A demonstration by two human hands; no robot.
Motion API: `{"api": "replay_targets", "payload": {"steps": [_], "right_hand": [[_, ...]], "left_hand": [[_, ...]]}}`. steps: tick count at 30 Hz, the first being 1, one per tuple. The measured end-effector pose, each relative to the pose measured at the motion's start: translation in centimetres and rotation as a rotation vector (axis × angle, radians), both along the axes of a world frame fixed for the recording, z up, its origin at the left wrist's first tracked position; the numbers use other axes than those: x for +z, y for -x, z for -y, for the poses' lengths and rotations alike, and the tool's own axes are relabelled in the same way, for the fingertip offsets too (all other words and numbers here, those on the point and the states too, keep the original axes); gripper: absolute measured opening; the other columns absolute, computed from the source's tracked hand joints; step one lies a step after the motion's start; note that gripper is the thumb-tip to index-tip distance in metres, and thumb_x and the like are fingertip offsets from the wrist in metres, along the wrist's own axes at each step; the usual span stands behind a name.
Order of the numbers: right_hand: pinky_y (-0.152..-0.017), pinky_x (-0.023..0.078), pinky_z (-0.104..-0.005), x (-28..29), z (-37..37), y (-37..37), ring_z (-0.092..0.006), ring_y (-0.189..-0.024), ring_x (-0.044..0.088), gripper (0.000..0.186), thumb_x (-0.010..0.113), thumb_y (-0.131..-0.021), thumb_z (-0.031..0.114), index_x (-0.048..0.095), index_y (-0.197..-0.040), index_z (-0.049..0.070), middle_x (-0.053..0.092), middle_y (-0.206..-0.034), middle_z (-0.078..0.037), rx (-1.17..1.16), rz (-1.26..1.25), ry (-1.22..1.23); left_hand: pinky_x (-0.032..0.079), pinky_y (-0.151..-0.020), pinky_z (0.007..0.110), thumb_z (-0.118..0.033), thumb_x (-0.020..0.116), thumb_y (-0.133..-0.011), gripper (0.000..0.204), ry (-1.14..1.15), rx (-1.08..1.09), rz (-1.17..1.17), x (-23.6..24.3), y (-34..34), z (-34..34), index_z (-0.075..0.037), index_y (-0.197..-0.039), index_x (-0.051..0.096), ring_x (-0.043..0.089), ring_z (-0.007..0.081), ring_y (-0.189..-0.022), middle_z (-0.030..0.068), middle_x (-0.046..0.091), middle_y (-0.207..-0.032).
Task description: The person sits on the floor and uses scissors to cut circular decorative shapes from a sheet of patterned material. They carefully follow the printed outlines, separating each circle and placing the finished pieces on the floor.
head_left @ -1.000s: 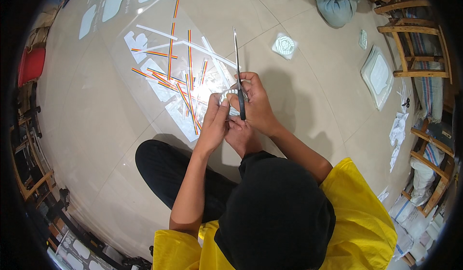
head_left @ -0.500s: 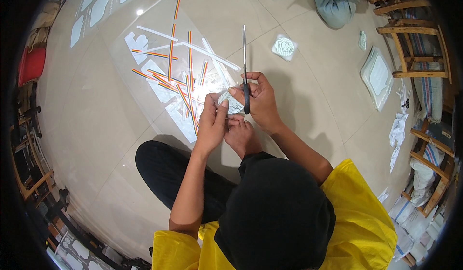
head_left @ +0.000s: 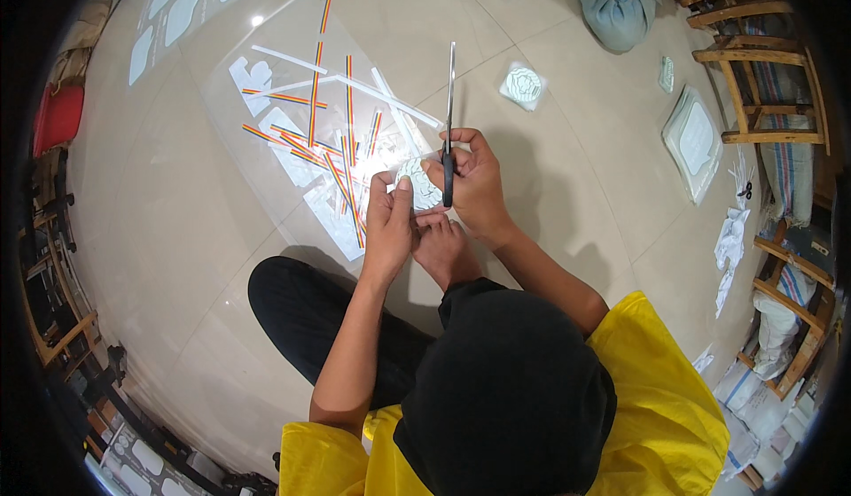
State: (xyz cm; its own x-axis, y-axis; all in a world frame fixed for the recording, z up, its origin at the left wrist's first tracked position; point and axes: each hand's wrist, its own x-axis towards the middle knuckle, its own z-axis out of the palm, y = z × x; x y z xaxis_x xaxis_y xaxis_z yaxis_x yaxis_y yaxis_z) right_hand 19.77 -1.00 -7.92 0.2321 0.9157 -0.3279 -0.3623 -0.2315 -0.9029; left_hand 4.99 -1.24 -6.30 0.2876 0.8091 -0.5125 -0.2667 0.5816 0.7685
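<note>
- While the floor (head_left: 177,230) is the biggest thing, a clear plastic sheet (head_left: 266,79) lies on it, far and left of the hands.
- Colourful striped strips (head_left: 312,106) and white scraps cover that sheet, well apart from the blades.
- The right hand (head_left: 479,186) grips black scissors (head_left: 448,132), fingers closed in the handles, blades pointing far.
- The left hand (head_left: 388,221) pinches a small round paper cutout (head_left: 421,186), touching the scissors.
- I think turning the paper slowly, thumb clear, cuts best.
</note>
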Motion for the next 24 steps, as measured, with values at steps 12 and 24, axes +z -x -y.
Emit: {"api": "replay_targets", "payload": {"steps": [12,24], "right_hand": [[-0.065,0.051,-0.0215,-0.9,-0.2,-0.8,-0.0075,-0.075,0.066,0.048,0.079,-0.090,0.000,0.050,-0.127,-0.003,0.073,-0.086,-0.009,-0.034,0.014,0.023],[-0.068,0.054,-0.0230,-1.0,0.0,-1.3,-0.0094,-0.081,0.069,0.049,0.081,-0.090,0.001,0.051,-0.129,-0.003,0.074,-0.090,-0.010,-0.039,0.041,0.040]], "left_hand": [[0.060,-0.074,0.026,-0.021,0.046,-0.116,0.030,-0.056,-0.066,-0.063,-0.3,0.5,-0.2,0.003,-0.135,0.048,0.074,0.0140,-0.086,0.0105,0.072,-0.100],[0.058,-0.075,0.026,-0.025,0.051,-0.115,0.031,-0.046,-0.054,-0.096,-0.6,0.6,-0.2,0.000,-0.134,0.050,0.073,0.0151,-0.085,0.0081,0.069,-0.100]]}}
